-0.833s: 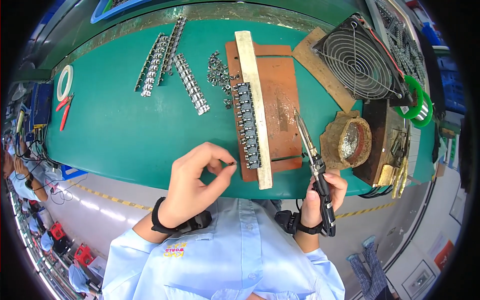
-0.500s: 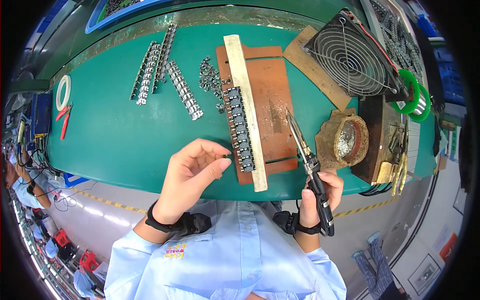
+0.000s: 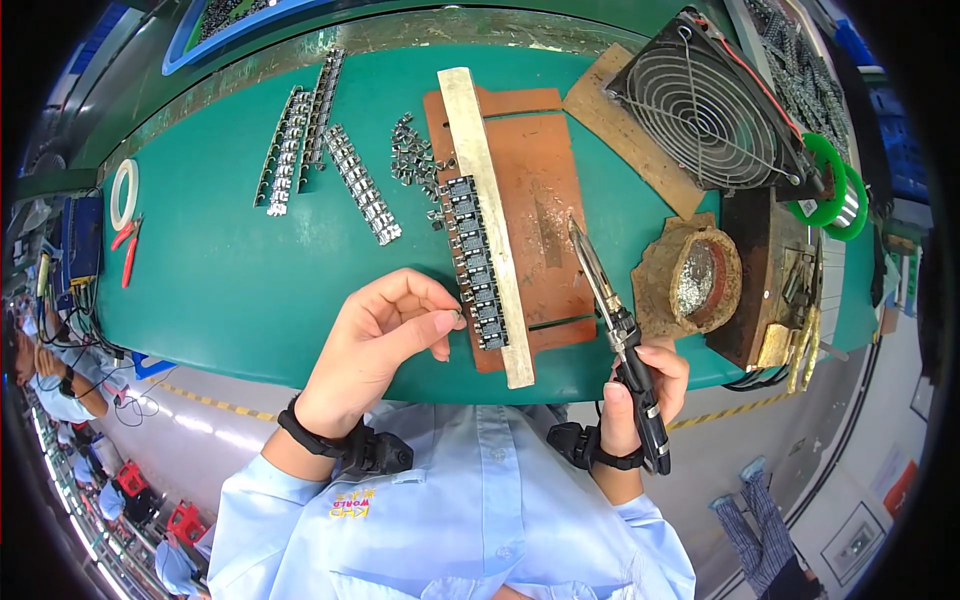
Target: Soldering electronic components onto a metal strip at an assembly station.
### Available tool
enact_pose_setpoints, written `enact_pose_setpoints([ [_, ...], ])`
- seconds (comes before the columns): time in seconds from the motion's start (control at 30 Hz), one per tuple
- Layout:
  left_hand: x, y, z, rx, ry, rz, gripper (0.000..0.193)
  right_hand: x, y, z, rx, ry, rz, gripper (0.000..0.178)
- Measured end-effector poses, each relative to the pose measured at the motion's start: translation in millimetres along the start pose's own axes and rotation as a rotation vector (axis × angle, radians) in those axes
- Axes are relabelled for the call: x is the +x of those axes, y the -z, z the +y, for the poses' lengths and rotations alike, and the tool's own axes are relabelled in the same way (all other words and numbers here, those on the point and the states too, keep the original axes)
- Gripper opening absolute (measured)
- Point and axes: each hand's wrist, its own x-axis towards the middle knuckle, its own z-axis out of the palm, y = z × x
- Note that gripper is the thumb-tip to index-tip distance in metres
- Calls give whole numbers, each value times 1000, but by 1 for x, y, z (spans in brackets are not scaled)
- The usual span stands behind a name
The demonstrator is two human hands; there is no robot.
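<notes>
My left hand [image 3: 390,325] pinches a small metal piece [image 3: 459,314] between thumb and index finger; the fingers mostly cover it. These fingertips are beside the near end of a row of black rectangular components [image 3: 472,262] with metal terminals. The row lies along a whitish straight bar [image 3: 489,220] on a brown board [image 3: 545,190]. My right hand [image 3: 650,385] is closed around the black handle of a soldering iron [image 3: 622,335]. The iron's metal tip points away from me, over the board's right part. A pile of loose metal clips [image 3: 412,155] lies left of the bar.
Metal strips [image 3: 362,185] lie on the green mat [image 3: 220,270]. Red-handled pliers [image 3: 130,250] and a white ring [image 3: 124,195] are at far left. On the right stand a fan [image 3: 705,110], a crusted round pot [image 3: 690,275] and a green solder wire spool [image 3: 830,190].
My left thumb and index finger have closed together on the small metal piece, and its other fingers have spread a little. My right hand and the soldering iron stay nearly in place.
</notes>
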Motion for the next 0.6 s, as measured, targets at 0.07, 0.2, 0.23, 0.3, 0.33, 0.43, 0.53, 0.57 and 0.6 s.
enact_pose_setpoints([
  [0.07, 2, -1, -1, -8, -1, 1, 8, 0, 0, 1, 1, -1, -1, 41],
  [0.2, 5, -5, -3, -9, 0, -8, 7, 0, 2, 1, 5, -7, 2, 41],
  [0.23, 5, -6, -3, -10, -2, -9, 7, 0, 3, 1, 6, -11, 3, 41],
  [0.3, 6, -7, -4, -13, -8, -8, 7, 0, 3, 2, 8, -14, 3, 41],
  [0.33, 6, -7, -4, -12, -8, -8, 7, -1, 4, 3, 10, -11, 2, 41],
  [0.43, 6, -8, -5, 14, -13, -6, 7, 0, 5, 4, 16, -6, 1, 41],
  [0.53, 7, -10, -6, 6, -16, -5, 7, 2, 6, 3, 3, 18, -15, 41],
  [0.57, 7, -10, -7, 2, -19, -5, 7, 2, 7, 3, 3, 18, -14, 41],
  [0.6, 7, -11, -7, 3, -19, -5, 7, 2, 7, 4, 0, 20, -22, 41],
])
